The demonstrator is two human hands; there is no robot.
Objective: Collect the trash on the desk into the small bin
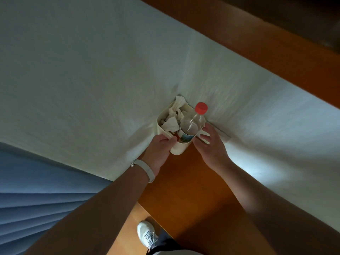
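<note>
A small cream bin (178, 150) stands on the wooden floor in a corner where two white walls meet. Inside it are several crumpled white tissues (172, 124) and a clear plastic bottle (190, 125) with a red cap (201, 108), which sticks up above the rim. My left hand (160, 150) grips the bin's near rim, thumb over the edge. My right hand (209, 143) is at the bin's right side with its fingers spread. A scrap of white tissue (205, 134) lies by its fingertips, outside the bin.
White walls (92, 80) close in behind and to the right of the bin. A blue pleated curtain (36, 196) hangs at the lower left. Wooden floor (184, 184) runs toward me, with my white shoe (147, 232) on it.
</note>
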